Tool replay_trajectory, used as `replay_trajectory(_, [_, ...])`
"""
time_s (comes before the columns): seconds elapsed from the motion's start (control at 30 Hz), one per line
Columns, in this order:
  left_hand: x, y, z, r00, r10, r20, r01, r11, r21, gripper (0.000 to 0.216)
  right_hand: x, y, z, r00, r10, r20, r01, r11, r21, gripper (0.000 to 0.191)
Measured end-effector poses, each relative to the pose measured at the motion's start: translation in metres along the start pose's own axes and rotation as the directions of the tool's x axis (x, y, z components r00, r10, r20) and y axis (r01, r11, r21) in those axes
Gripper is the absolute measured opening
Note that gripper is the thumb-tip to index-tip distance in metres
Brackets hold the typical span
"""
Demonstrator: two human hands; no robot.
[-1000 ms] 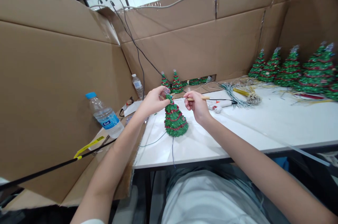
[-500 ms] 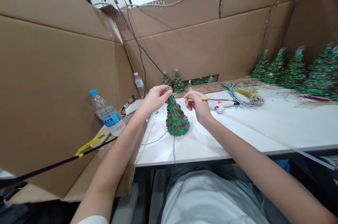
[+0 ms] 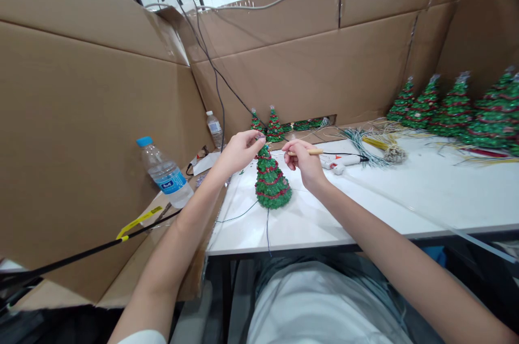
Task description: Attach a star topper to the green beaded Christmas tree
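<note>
A small green beaded Christmas tree [image 3: 273, 184] with red garland stands on the white table, leaning slightly. Thumb and fingers of my left hand [image 3: 243, 150] are pinched together at its tip, which they partly hide. My right hand [image 3: 302, 163], just right of the treetop, is closed around a thin tool with a wooden handle [image 3: 315, 152]. The tool's slim shaft points left toward the upper tree; its end is too small to make out. Dark threads [image 3: 267, 231] trail from the tree's base.
A white glue gun [image 3: 343, 160] lies right of my right hand, near a bundle of pale wires [image 3: 365, 149]. More beaded trees [image 3: 452, 108] stand at the right and back. On the left is a water bottle [image 3: 166, 173]; cardboard walls [image 3: 284, 57] surround the table.
Hardly anything differs. Both hands keep their places at the treetop, and the whole view has shifted very slightly.
</note>
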State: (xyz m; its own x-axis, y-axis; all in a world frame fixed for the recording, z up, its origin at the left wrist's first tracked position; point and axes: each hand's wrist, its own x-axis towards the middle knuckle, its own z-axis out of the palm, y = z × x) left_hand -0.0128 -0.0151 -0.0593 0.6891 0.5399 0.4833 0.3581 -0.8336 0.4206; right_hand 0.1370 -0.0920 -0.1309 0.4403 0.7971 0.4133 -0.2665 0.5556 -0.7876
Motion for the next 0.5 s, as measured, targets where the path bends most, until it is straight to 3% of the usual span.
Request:
replay_trajectory(0.27, [-0.0002,0.0007,-0.0004,1.000,-0.004,-0.008,0.004,1.000,0.015,0.032,0.0009,0.0010,0.0000,1.000,-0.010,-0.004,0.010,1.000,-0.029,0.014])
replay_trajectory(0.5, [-0.0005,0.0004,0.0003,0.999,0.015,-0.036,-0.015,1.000,0.012,0.030,0.0019,0.0024,-0.0038,0.998,-0.030,-0.053,0.034,0.996,0.079,0.014])
